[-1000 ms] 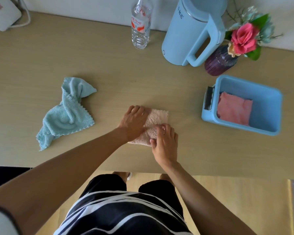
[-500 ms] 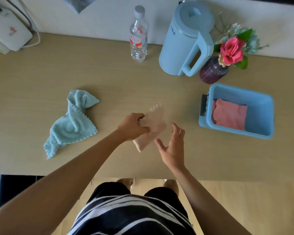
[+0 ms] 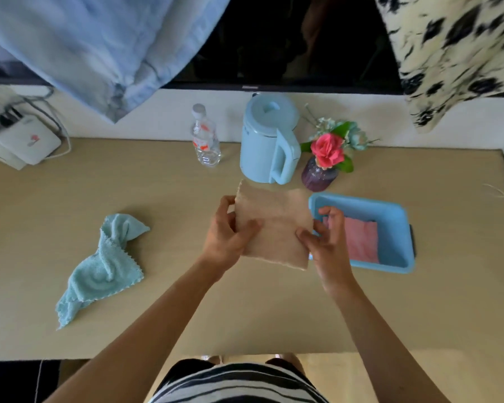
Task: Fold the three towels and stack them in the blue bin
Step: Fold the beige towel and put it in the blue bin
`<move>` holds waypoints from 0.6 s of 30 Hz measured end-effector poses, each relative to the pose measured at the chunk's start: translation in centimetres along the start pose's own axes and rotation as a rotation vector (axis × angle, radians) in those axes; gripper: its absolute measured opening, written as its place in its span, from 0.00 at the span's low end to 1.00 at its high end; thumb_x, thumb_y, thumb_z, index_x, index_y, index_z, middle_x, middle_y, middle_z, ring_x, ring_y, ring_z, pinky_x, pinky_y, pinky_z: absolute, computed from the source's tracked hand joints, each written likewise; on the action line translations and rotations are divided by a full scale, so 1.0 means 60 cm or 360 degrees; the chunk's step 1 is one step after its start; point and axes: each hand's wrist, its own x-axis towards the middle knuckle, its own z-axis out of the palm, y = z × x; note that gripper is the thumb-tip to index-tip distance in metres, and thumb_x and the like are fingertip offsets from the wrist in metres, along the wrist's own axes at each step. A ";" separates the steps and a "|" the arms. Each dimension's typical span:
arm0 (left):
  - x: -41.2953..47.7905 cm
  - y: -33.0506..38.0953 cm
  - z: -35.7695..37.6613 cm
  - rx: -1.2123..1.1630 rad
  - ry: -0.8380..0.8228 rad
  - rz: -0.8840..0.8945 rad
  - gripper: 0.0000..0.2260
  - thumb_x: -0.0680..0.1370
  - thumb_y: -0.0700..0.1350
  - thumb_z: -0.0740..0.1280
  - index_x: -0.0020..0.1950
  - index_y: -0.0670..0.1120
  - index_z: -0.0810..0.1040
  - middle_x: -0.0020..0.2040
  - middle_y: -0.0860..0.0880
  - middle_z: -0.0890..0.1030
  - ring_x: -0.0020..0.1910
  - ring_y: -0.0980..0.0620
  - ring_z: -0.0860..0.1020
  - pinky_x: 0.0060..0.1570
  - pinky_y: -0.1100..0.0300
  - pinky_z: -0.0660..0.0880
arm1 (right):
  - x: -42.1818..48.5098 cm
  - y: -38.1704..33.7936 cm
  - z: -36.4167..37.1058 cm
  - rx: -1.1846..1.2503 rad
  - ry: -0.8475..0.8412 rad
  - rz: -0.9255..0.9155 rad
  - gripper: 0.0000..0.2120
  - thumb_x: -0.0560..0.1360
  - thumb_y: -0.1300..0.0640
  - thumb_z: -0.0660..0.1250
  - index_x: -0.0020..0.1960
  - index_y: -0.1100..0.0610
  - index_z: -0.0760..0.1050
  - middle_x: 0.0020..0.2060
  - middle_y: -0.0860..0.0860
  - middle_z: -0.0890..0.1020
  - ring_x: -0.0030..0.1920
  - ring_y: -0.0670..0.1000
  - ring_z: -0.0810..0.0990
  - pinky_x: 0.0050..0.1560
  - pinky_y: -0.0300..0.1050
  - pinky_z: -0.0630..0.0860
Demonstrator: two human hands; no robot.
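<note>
Left hand (image 3: 227,232) and right hand (image 3: 328,239) are both clamped on the beige towel (image 3: 274,228) now, one at each side with thumbs on top. A second ago I had them pressing it flat on the counter (image 3: 186,301), and half a second ago only the left held it while the right hung open. The towel is off the counter and held up just left of the blue bin (image 3: 390,207), its right edge crossing the bin's left rim in my view. The pink towel (image 3: 361,239) lies folded inside the bin. The teal towel (image 3: 105,266) sits crumpled well to the left, untouched. I read this as the fold finished and the carry begun — second towel of three, due on top of the pink one and kept square so it doesn't fall open.
</note>
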 end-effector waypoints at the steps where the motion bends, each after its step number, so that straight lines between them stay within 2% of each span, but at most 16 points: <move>1: 0.002 0.006 0.019 0.0107 -0.0015 0.0058 0.24 0.74 0.42 0.73 0.65 0.51 0.67 0.47 0.45 0.85 0.40 0.50 0.82 0.37 0.50 0.81 | 0.005 -0.007 -0.024 -0.0076 0.0004 -0.0045 0.20 0.74 0.69 0.70 0.57 0.52 0.65 0.44 0.47 0.83 0.41 0.45 0.81 0.41 0.42 0.78; 3: 0.007 0.012 0.059 0.0255 -0.0077 0.0156 0.29 0.75 0.39 0.72 0.70 0.57 0.63 0.47 0.46 0.84 0.39 0.49 0.81 0.37 0.52 0.81 | 0.013 -0.024 -0.071 -0.0265 0.0013 -0.0151 0.15 0.73 0.66 0.69 0.51 0.51 0.69 0.44 0.50 0.81 0.41 0.44 0.79 0.41 0.37 0.76; 4: 0.012 0.014 0.080 0.0328 -0.0104 0.0212 0.30 0.75 0.39 0.72 0.71 0.58 0.63 0.48 0.46 0.83 0.39 0.48 0.81 0.37 0.52 0.81 | 0.017 -0.033 -0.095 -0.0386 0.0009 -0.0219 0.13 0.73 0.67 0.68 0.48 0.52 0.70 0.43 0.46 0.81 0.41 0.42 0.78 0.42 0.34 0.73; 6: 0.022 0.016 0.122 0.0499 -0.0175 0.0329 0.28 0.74 0.40 0.72 0.70 0.56 0.68 0.51 0.47 0.81 0.43 0.46 0.81 0.43 0.50 0.81 | 0.028 -0.043 -0.144 -0.0627 -0.0029 -0.0283 0.14 0.75 0.70 0.66 0.44 0.51 0.74 0.40 0.38 0.80 0.42 0.37 0.77 0.44 0.30 0.70; 8: 0.035 0.013 0.167 0.0695 -0.0284 0.0395 0.23 0.72 0.42 0.72 0.66 0.52 0.75 0.55 0.49 0.79 0.47 0.48 0.79 0.48 0.53 0.78 | 0.041 -0.048 -0.194 -0.0812 -0.0044 -0.0228 0.16 0.75 0.70 0.66 0.44 0.48 0.79 0.40 0.35 0.83 0.41 0.39 0.78 0.43 0.30 0.70; 11: 0.057 0.003 0.234 0.0970 -0.0423 0.0344 0.23 0.72 0.42 0.73 0.66 0.49 0.76 0.55 0.49 0.75 0.48 0.49 0.75 0.49 0.63 0.70 | 0.059 -0.055 -0.261 -0.1049 -0.0029 -0.0084 0.14 0.74 0.64 0.71 0.50 0.45 0.82 0.48 0.37 0.83 0.44 0.44 0.82 0.44 0.33 0.73; 14: 0.086 -0.022 0.290 0.1173 -0.0536 0.0246 0.26 0.71 0.42 0.74 0.69 0.48 0.74 0.61 0.45 0.72 0.58 0.46 0.75 0.54 0.66 0.66 | 0.081 -0.058 -0.307 -0.1278 -0.0102 0.0103 0.20 0.71 0.60 0.74 0.61 0.46 0.81 0.55 0.49 0.77 0.47 0.50 0.82 0.40 0.32 0.76; 16: 0.103 -0.040 0.321 0.1281 -0.0595 0.0159 0.29 0.71 0.42 0.74 0.71 0.48 0.72 0.66 0.44 0.69 0.64 0.46 0.73 0.54 0.69 0.63 | 0.099 -0.050 -0.325 -0.1465 -0.0159 0.0147 0.25 0.69 0.60 0.75 0.65 0.47 0.79 0.56 0.53 0.76 0.50 0.54 0.81 0.47 0.38 0.75; 18: 0.116 -0.056 0.350 0.1377 -0.0650 0.0085 0.30 0.71 0.41 0.74 0.73 0.48 0.70 0.69 0.44 0.66 0.67 0.45 0.70 0.60 0.64 0.65 | 0.119 -0.037 -0.338 -0.1656 -0.0199 0.0182 0.28 0.67 0.60 0.76 0.67 0.50 0.78 0.58 0.56 0.76 0.56 0.57 0.79 0.53 0.43 0.72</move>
